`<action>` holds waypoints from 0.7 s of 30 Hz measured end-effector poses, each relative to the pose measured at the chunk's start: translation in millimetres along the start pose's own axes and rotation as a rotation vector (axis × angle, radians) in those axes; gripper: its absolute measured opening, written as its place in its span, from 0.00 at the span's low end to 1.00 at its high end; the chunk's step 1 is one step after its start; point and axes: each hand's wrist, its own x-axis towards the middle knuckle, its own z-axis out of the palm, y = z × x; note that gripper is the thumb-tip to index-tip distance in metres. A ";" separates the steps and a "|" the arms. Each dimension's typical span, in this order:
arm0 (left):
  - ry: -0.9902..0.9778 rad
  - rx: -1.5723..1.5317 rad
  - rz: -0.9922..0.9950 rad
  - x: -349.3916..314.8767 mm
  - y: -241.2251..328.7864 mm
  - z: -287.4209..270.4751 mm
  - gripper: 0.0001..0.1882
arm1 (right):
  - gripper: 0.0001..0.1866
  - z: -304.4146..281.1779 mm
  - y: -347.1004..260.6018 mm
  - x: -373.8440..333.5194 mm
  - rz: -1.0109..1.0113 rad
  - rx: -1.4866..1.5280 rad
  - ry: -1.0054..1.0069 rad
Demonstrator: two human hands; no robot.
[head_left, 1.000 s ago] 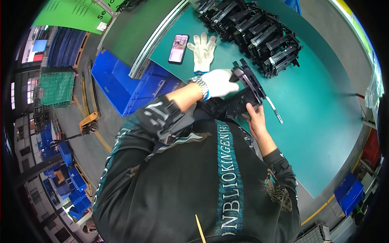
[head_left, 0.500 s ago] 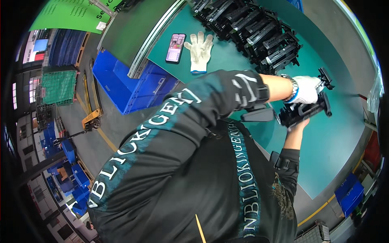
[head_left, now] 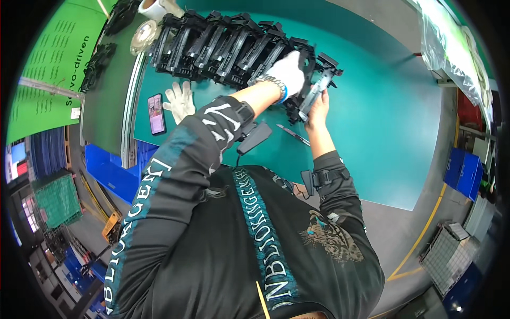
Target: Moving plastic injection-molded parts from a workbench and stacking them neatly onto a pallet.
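Note:
A black plastic frame with a shiny metal strip is held at the right end of a row of similar black frames. My left hand, in a white glove, is closed at its left side, fingers partly hidden and a little blurred. My bare right hand grips the frame's lower right side, thumb along the strip. Below the hands, a thin dark strip-like object lies on the green table.
A white glove and a phone lie left on the table. Rolls of tape stand by the row's left end. A metal rail runs along the table's left edge, with a blue crate below it.
Both hands have carried the black frame from the table's right side up to the end of the row. The view has turned rightward, and the frame now stands more upright.

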 end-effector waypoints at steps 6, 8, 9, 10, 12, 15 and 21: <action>-0.131 0.384 0.104 4.0 -10.0 -21.3 0.27 | 0.37 20.1 0.6 10.7 -0.086 -0.362 0.114; -0.162 0.459 0.101 5.5 -7.7 -21.2 0.26 | 0.38 13.5 6.7 5.9 -0.078 -0.380 0.120; -0.177 0.496 0.100 6.6 -6.2 -21.3 0.25 | 0.38 9.2 9.8 2.0 -0.069 -0.396 0.128; -0.173 0.493 0.103 9.1 -4.1 -22.0 0.25 | 0.39 6.9 11.2 1.7 -0.060 -0.411 0.135; -0.179 0.508 0.093 14.7 -5.1 -25.8 0.24 | 0.38 24.7 -0.5 -1.4 -0.057 -0.491 0.114; -0.169 0.560 0.111 12.6 -3.3 -32.4 0.22 | 0.36 40.8 -18.4 -1.4 -0.061 -0.652 0.076; -0.258 0.735 0.189 -13.3 20.0 -58.4 0.19 | 0.37 13.5 8.1 19.6 -0.078 -0.421 0.024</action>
